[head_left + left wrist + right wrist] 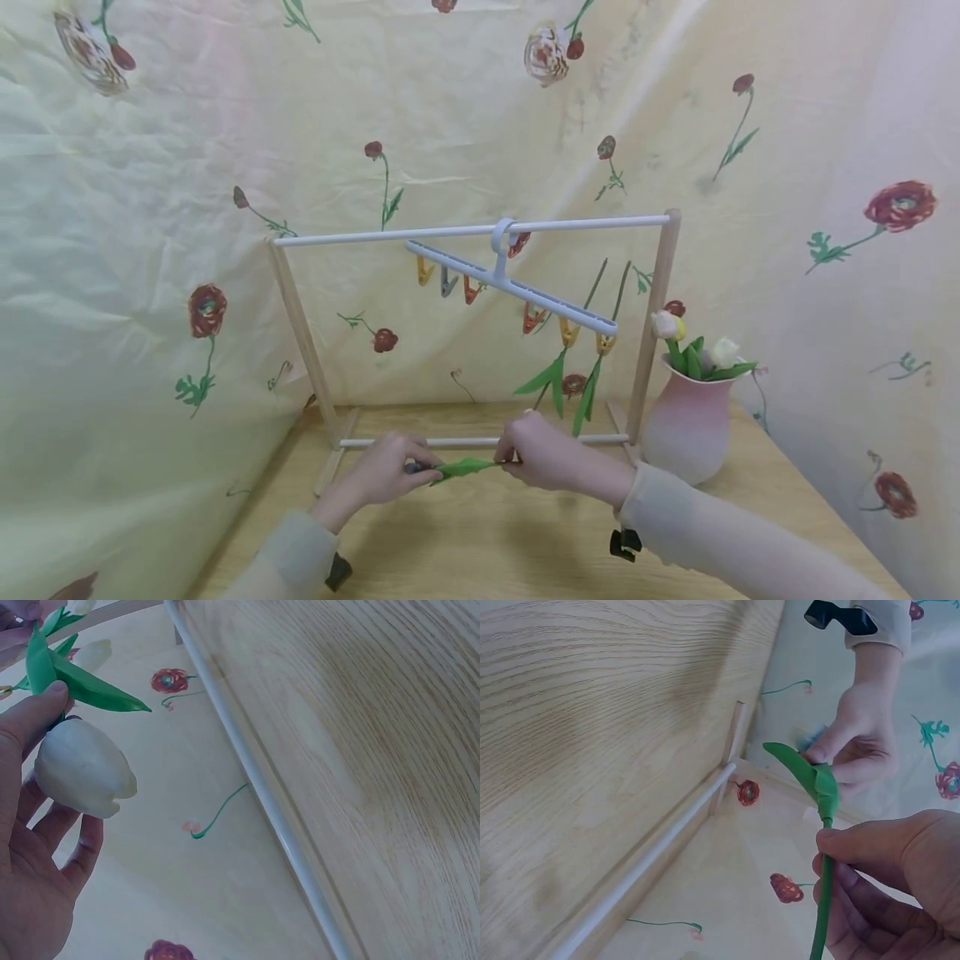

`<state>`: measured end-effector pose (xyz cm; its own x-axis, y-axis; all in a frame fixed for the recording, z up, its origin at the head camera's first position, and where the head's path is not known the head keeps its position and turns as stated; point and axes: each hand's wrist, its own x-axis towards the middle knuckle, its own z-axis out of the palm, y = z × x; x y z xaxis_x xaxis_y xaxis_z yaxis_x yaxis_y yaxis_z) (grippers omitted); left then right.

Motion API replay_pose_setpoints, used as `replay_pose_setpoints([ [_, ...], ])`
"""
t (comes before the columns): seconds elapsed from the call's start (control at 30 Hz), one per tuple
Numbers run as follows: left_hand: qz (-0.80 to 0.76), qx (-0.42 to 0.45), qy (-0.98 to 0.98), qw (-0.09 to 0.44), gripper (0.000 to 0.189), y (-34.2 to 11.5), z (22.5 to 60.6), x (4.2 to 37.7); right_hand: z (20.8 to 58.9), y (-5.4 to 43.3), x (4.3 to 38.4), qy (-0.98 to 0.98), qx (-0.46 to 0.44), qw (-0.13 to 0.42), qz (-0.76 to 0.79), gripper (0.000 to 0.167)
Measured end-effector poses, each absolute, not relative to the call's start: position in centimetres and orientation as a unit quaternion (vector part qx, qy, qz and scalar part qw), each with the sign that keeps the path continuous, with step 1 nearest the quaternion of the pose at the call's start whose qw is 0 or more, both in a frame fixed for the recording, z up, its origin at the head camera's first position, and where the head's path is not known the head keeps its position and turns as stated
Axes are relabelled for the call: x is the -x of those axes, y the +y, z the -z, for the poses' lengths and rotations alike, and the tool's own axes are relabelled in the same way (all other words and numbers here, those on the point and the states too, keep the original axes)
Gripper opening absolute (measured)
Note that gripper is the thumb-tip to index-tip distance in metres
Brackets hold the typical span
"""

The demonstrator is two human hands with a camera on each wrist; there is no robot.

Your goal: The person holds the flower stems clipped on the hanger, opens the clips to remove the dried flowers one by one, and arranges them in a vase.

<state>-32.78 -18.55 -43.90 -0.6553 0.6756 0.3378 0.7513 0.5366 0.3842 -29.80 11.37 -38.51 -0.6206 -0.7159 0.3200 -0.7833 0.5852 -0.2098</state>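
Both hands hold one artificial tulip sideways, low in front of the rack. My left hand (386, 471) pinches it just below the flower head; the pale tulip head (86, 769) shows in the left wrist view, beside the curled fingers. My right hand (536, 450) pinches the green stem (823, 900) between thumb and fingers, below the leaves (810, 776). Behind the hands, a pale clip hanger (517, 287) hangs tilted from the rack's top rod (375, 237). Its two rightmost yellow clips (606, 342) grip green stems with leaves (588, 396) pointing down.
The wooden-post rack (307, 342) stands on a wood-grain table (480, 542), its lower rod (457, 442) just behind the hands. A pink-and-white vase (688, 425) with white tulips (724, 353) stands right of it. Other clips on the hanger include an orange clip (471, 289). Floral cloth (450, 108) surrounds the table.
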Motion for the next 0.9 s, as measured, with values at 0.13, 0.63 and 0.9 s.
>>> replay_pose_setpoints([
  [0.13,0.251,0.412,-0.872,0.078,0.010,-18.4,43.8,32.7,38.4,11.3,29.7,-0.892,-0.415,0.098,-0.152,0.012],
  [0.63,0.254,0.400,-0.877,0.078,0.011,-18.0,43.5,32.5,38.2,11.5,29.4,-0.898,-0.403,0.111,-0.136,0.013],
  [0.9,0.332,0.351,-0.875,0.023,0.030,-18.0,43.8,32.7,37.0,12.5,29.3,-0.900,-0.395,0.128,-0.135,0.011],
])
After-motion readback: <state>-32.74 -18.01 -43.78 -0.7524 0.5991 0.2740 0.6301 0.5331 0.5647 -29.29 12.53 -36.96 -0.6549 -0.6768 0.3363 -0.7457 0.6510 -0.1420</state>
